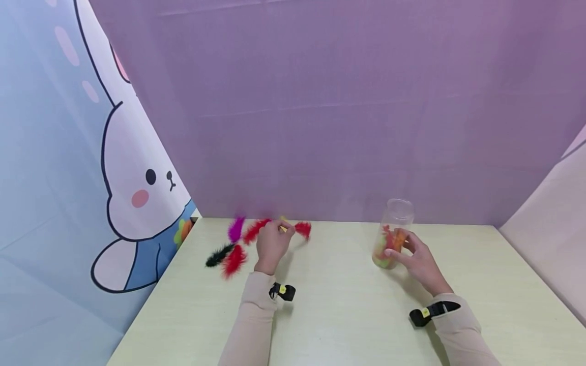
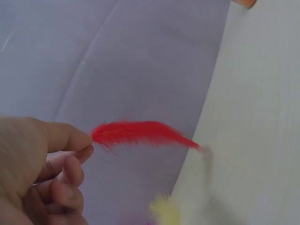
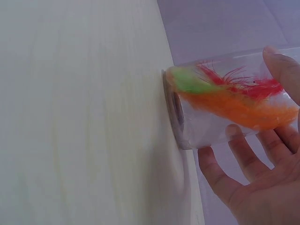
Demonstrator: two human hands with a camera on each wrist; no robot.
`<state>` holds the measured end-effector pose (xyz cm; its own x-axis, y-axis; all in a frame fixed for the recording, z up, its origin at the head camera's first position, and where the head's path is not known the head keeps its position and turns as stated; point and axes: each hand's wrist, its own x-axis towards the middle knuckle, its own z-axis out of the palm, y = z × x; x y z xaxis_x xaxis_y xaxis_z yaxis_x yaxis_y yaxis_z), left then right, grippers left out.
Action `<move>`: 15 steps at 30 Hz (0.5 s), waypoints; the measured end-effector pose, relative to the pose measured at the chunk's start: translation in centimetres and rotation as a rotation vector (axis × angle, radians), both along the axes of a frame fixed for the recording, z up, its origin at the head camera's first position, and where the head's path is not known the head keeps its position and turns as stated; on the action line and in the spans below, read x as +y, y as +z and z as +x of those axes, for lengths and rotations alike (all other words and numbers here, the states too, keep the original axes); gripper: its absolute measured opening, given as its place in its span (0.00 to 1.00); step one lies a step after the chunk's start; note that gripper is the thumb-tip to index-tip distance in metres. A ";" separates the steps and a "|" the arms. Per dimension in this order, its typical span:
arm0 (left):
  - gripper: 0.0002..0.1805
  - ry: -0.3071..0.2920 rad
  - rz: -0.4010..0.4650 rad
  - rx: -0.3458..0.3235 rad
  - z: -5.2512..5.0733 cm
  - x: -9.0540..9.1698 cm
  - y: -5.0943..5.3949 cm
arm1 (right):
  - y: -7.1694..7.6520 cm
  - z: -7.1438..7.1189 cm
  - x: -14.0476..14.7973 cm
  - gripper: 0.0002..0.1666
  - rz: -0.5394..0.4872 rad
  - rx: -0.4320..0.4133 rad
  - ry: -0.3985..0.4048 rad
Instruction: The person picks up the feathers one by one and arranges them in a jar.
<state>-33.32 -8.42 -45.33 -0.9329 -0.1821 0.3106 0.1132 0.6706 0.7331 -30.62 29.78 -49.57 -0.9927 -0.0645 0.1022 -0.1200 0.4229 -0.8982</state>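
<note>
A: Head view. Landmark?
B: Clear cylindrical jar (image 1: 397,216), one, on pale tabletop (image 1: 329,305). Against its right side: right hand (image 1: 423,264), thumb and fingers curled round the wall.
A: Left of the jar?
B: Well apart: left hand (image 1: 273,243), thumb and fingertips together on one pinched red feather (image 1: 303,230). Farther left of the jar: one magenta feather (image 1: 236,229), one black feather (image 1: 220,255), two loose red feathers (image 1: 234,261).
A: Left wrist view. Long axis?
B: Gripped at one end, slightly arched, free tip straight out from the fingers and, by the head view, jar-ward. Also left of the jar: yellow feather (image 2: 165,211), partly cropped.
A: Right wrist view. Contents of the jar?
B: Orange feather (image 3: 248,110), roughly lengthwise; lime-green feather (image 3: 190,79), near the base; crimson feather (image 3: 255,87), alongside the orange.
A: Governing relation?
B: Jar to the right of the pinched feather; feather, by judgement, crosswise to the jar's length. Nearer the jar: right hand. Tip height against jar rim (image 1: 400,200): cannot tell.
</note>
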 end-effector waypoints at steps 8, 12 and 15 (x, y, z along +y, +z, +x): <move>0.07 -0.082 0.114 0.041 0.4 0.6 0.7 | -0.1 -0.3 0.1 0.49 -0.008 -0.002 0.004; 0.07 -0.115 0.158 0.060 0.6 1.0 0.9 | -0.1 -0.3 0.1 0.49 -0.006 -0.003 0.003; 0.06 -0.130 0.185 0.076 0.7 1.2 1.0 | -0.1 -0.3 0.1 0.49 -0.001 -0.003 0.003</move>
